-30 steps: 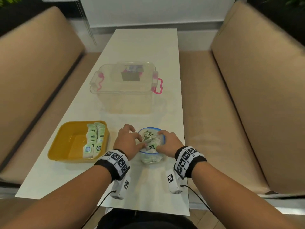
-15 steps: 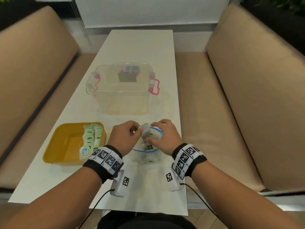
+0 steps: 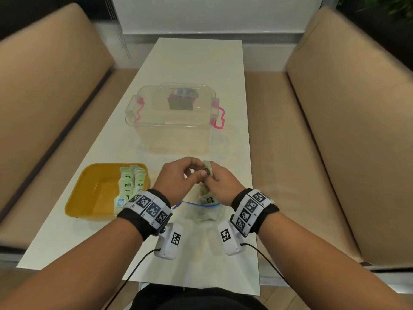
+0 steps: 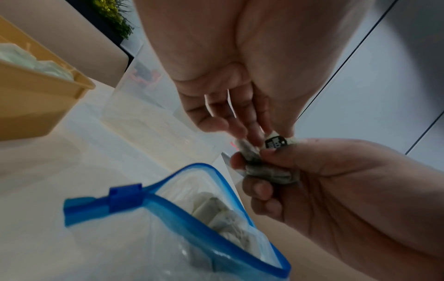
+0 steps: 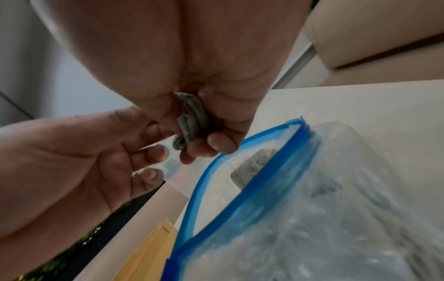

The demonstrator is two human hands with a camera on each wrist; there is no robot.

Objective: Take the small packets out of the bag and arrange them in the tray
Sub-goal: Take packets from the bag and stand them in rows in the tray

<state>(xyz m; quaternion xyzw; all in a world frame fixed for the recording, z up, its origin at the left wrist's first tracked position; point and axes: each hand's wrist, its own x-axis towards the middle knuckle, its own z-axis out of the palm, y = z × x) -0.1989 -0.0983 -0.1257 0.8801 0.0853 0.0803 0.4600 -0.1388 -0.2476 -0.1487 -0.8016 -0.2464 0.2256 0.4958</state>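
A clear zip bag (image 3: 201, 212) with a blue seal lies open on the white table, with packets still inside (image 4: 216, 214). Above its mouth my right hand (image 3: 223, 184) grips a small bunch of pale green packets (image 3: 207, 169) (image 5: 192, 123). My left hand (image 3: 178, 177) meets it from the left. Its thumb and fingertips (image 4: 252, 133) pinch the top packet with the dark label (image 4: 275, 142). The yellow tray (image 3: 89, 198) sits to the left. Two rows of packets (image 3: 131, 182) stand along its right side.
A clear lidded box with pink latches (image 3: 174, 117) stands behind the hands in the middle of the table (image 3: 196, 63). Tan benches run along both sides (image 3: 44, 97) (image 3: 346, 130). The left part of the tray holds no packets.
Both hands have come up out of the bag's mouth, the right one carrying a bunch of packets. The left fingers have closed on the top packet.
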